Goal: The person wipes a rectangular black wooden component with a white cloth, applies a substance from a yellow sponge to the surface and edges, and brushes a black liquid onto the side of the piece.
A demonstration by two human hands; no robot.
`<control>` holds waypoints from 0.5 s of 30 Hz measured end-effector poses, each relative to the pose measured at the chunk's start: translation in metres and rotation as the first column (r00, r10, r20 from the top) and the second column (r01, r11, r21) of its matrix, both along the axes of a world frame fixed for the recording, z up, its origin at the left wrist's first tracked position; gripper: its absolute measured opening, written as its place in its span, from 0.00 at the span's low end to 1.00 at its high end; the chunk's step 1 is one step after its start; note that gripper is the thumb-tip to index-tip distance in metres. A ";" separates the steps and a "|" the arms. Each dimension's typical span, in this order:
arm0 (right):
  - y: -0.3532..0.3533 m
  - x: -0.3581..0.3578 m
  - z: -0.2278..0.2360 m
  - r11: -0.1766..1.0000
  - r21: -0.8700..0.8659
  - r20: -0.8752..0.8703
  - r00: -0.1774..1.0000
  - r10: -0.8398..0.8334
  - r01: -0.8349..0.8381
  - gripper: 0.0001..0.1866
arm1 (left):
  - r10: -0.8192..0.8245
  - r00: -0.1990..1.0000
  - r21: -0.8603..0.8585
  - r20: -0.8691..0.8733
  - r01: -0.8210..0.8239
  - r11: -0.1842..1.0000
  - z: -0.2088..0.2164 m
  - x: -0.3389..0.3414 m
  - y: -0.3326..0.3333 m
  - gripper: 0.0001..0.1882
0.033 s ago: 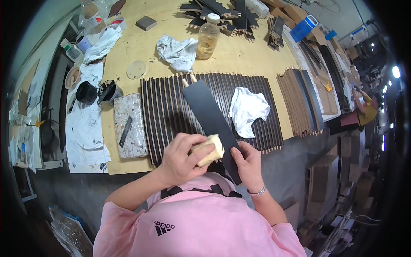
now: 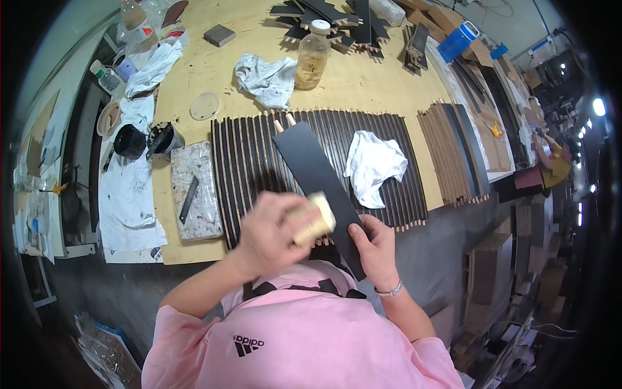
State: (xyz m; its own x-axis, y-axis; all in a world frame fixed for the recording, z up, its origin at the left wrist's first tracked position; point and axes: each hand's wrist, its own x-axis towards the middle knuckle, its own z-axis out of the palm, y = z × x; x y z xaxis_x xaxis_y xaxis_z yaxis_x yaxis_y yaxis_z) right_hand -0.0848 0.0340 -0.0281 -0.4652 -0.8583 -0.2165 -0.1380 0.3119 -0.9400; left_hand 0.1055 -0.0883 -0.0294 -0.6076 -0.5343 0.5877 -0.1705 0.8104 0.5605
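Both hands were partly closed: the right hand (image 2: 379,251) clasped a black board (image 2: 317,170) by its near end, and the blurred left hand (image 2: 267,230) curled around a pale yellow block (image 2: 319,220) just beside it. Beyond, the board slanted over dark slats (image 2: 249,152), left of a white cloth (image 2: 376,165).

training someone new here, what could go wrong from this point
The right hand grips the black board near its lower end only, so it may twist if pressed by the pale yellow block in the left hand. The white cloth lies on the dark slats close beside the board and could get brushed aside.
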 end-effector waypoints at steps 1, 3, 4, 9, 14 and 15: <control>0.004 -0.003 0.000 1.000 -0.007 -0.040 0.999 -0.001 0.001 0.10 | 0.084 0.996 0.003 -0.034 -0.084 0.996 0.005 -0.003 -0.016 0.27; 0.011 -0.006 0.001 1.000 -0.013 -0.079 0.997 -0.001 0.000 0.10 | 0.270 0.959 -0.051 -0.092 -0.275 0.960 0.015 -0.002 -0.051 0.25; 0.012 -0.006 0.000 1.000 -0.010 -0.056 0.998 -0.024 0.023 0.11 | 0.368 0.926 -0.035 -0.080 -0.372 0.928 0.020 0.000 -0.066 0.24; 0.018 -0.004 0.003 0.999 0.006 -0.049 0.997 -0.051 0.051 0.11 | 0.095 0.994 -0.098 -0.054 -0.100 0.990 0.032 -0.004 -0.037 0.27; 0.026 -0.008 0.004 0.998 0.007 -0.147 0.988 -0.055 0.057 0.12 | 0.410 0.909 -0.088 -0.080 -0.416 0.905 0.019 0.000 -0.076 0.22; 0.028 -0.009 0.002 0.998 0.008 -0.146 0.988 -0.059 0.060 0.12 | 0.455 0.885 -0.045 -0.101 -0.461 0.886 0.016 0.002 -0.084 0.22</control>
State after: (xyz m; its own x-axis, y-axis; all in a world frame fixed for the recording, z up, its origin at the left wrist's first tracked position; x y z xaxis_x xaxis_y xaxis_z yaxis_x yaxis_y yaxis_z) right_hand -0.0937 0.0624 -0.0259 -0.5426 -0.8260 -0.1527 -0.2544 0.3349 -0.9073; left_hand 0.1079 -0.1723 -0.0132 -0.2509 -0.6996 0.6691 -0.4858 0.6888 0.5380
